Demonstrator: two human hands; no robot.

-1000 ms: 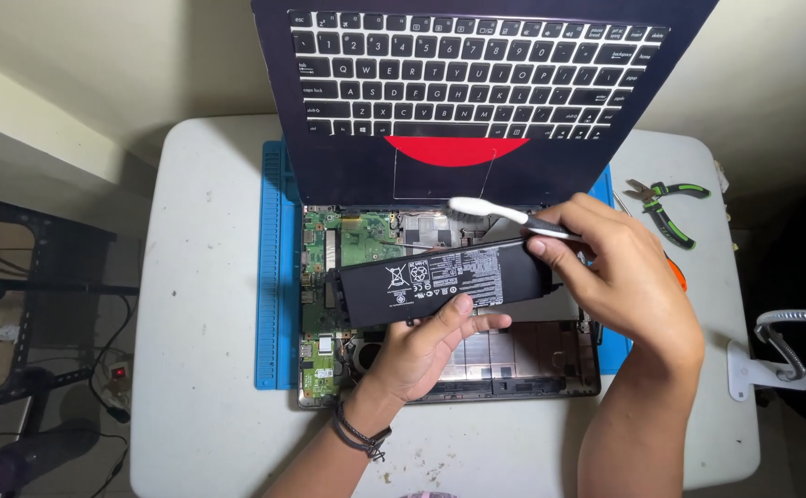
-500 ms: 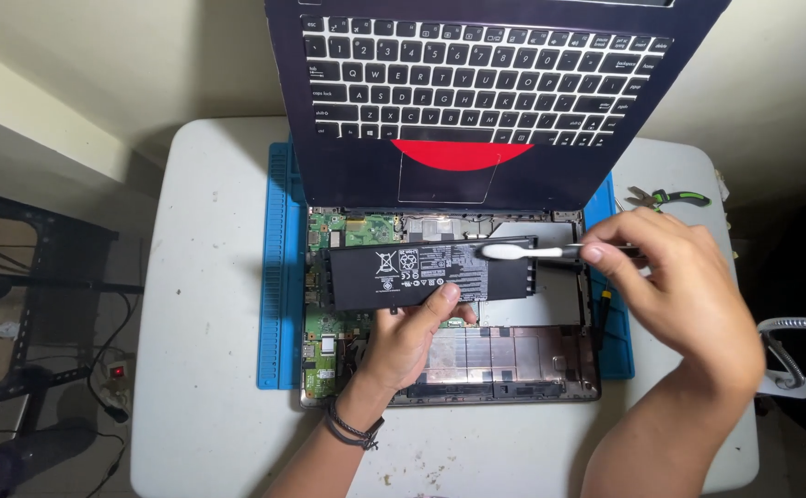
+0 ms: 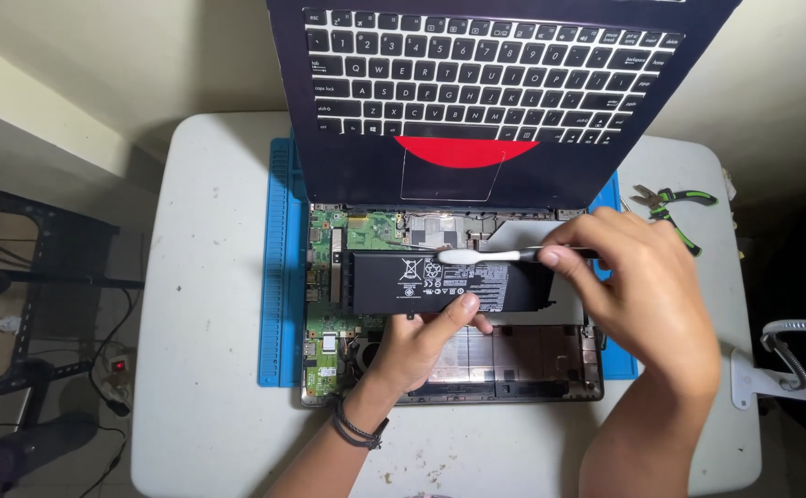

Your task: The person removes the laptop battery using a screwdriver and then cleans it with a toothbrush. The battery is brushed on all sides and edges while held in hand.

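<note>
An opened laptop base point(image 3: 329, 369) lies on a blue mat, its green circuit board point(image 3: 375, 229) exposed. A flat black battery point(image 3: 394, 284) is tilted up over the base, and my left hand point(image 3: 421, 341) grips its near edge with the thumb on its face. My right hand point(image 3: 638, 290) holds a slim brush point(image 3: 476, 255) with a white head and dark handle; the head rests on the battery's top edge. The keyboard panel point(image 3: 495, 92) stands raised behind the base.
The blue mat point(image 3: 278, 277) sits on a white table point(image 3: 209, 369). Green-handled pliers point(image 3: 675, 205) lie at the right of the mat. A white clamp lamp arm point(image 3: 785, 355) is at the table's right edge. A dark rack point(image 3: 25, 304) stands to the left.
My right hand has shifted the brush left along the battery's top edge. My left hand keeps its grip on the battery.
</note>
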